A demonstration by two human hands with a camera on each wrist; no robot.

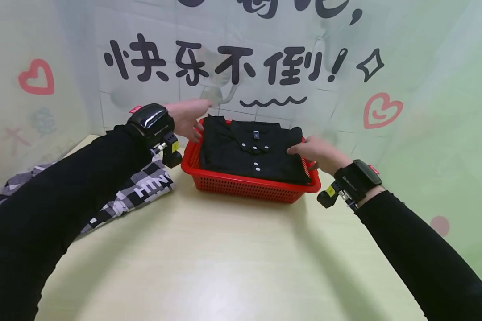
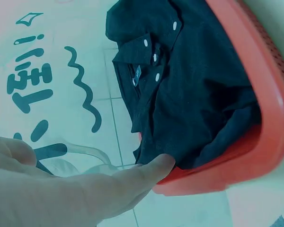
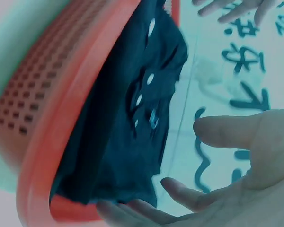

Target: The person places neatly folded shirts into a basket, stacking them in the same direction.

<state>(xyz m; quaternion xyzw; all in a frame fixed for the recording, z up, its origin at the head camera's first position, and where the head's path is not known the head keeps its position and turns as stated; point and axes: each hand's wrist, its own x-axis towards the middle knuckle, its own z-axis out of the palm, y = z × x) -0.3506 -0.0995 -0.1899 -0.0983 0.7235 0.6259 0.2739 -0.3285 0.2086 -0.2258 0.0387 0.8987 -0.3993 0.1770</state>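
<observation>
A folded black shirt (image 1: 251, 154) with white buttons and a small collar label lies in a red plastic basket (image 1: 249, 180). At the basket's back left corner is my left hand (image 1: 189, 117), its fingers loosely extended; in the left wrist view a fingertip (image 2: 163, 163) overlaps the shirt's edge. My right hand (image 1: 319, 151) is at the right side of the basket, thumb held apart from the fingers. In the right wrist view its fingertips (image 3: 118, 213) are right at the shirt's edge and the basket rim. Nothing shows gripped in either hand.
A black-and-white checked cloth (image 1: 144, 187) with white lettering lies on the pale table (image 1: 225, 249) at the left, partly behind my left sleeve. Behind the basket hangs a pale sheet (image 1: 345, 102) printed with large dark characters and red hearts.
</observation>
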